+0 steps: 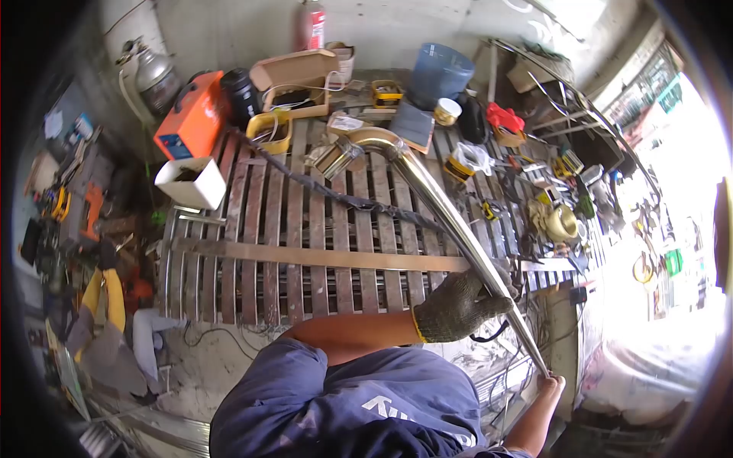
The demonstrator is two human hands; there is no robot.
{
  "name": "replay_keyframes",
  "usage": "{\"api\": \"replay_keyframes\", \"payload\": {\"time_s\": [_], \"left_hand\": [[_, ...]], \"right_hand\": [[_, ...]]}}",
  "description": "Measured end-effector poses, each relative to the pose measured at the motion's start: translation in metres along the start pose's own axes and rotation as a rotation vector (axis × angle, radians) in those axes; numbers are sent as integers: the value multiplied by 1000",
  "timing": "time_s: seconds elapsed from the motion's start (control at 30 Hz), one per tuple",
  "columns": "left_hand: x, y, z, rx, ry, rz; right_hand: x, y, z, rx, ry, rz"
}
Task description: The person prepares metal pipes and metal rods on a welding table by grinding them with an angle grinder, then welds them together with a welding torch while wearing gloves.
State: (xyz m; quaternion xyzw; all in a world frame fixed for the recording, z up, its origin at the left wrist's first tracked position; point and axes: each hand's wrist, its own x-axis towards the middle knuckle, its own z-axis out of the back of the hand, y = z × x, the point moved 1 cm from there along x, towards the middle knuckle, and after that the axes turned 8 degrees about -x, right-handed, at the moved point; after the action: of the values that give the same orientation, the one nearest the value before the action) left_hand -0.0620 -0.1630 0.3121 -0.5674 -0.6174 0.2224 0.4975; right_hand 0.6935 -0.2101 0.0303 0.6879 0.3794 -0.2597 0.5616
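Observation:
A long shiny metal tube (pixel 443 200) slants across the view, its curved upper end (pixel 374 139) with a short wider sleeve lying above the slatted metal bench (pixel 252 286). My left hand (pixel 454 307), in a dark knitted work glove, is closed around the tube's lower half. Down at the thin lower end, my bare right hand (pixel 551 383) is closed on the tube. A dark cable (pixel 328 192) runs over the bench and passes behind the tube. Beneath the tube and near my glove, a long flat metal strip (pixel 328 256) lies across the slats.
An orange machine (pixel 191 114), a white box (pixel 191 183) and a yellow tub (pixel 269 130) stand at the back left. Farther right are a blue plastic bucket (pixel 440 75), a tape measure (pixel 491 210) and a yellow cup (pixel 562 223). A gas cylinder (pixel 156 80) stands behind.

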Motion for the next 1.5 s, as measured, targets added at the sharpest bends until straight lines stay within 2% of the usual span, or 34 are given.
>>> {"api": "replay_keyframes", "payload": {"time_s": [0.17,0.27,0.5,0.57,0.6,0.63,0.67,0.7,0.73,0.77,0.83,0.87,0.97,1.0,1.13,1.27,1.4,1.5], "left_hand": [[-1,8,-17,58,102,84],[-3,29,-28,93,146,24],[-4,41,-62,26,195,89],[-4,45,-71,114,194,37],[-1,45,-76,92,219,95],[3,44,-83,73,247,155],[7,30,-99,90,234,65],[6,38,-108,48,219,75],[7,41,-114,85,228,76],[8,44,-125,129,222,72],[10,51,-156,158,200,92],[11,52,-170,178,175,95],[13,78,-203,300,185,166],[11,83,-223,251,169,76],[6,102,-291,213,194,62],[-2,144,-342,88,229,190],[-13,171,-394,19,222,245],[-9,178,-425,49,335,313]], "right_hand": [[-4,-27,91,135,-206,48],[-2,-33,134,74,-175,7],[14,-59,203,-48,-90,-100],[11,-85,192,-15,-103,-122],[12,-93,178,13,-117,-131],[13,-94,201,45,-131,-140],[15,-97,213,76,-142,-149],[16,-106,187,102,-146,-157],[15,-108,190,118,-140,-166],[19,-105,155,120,-126,-178],[22,-94,163,87,-71,-206],[-20,-76,148,169,-23,-239],[-124,-46,97,204,-17,-105],[-130,-31,99,338,89,-145],[-160,21,98,411,209,26],[-169,66,119,507,398,46],[-176,89,145,532,498,70],[-203,98,152,482,430,131]]}}
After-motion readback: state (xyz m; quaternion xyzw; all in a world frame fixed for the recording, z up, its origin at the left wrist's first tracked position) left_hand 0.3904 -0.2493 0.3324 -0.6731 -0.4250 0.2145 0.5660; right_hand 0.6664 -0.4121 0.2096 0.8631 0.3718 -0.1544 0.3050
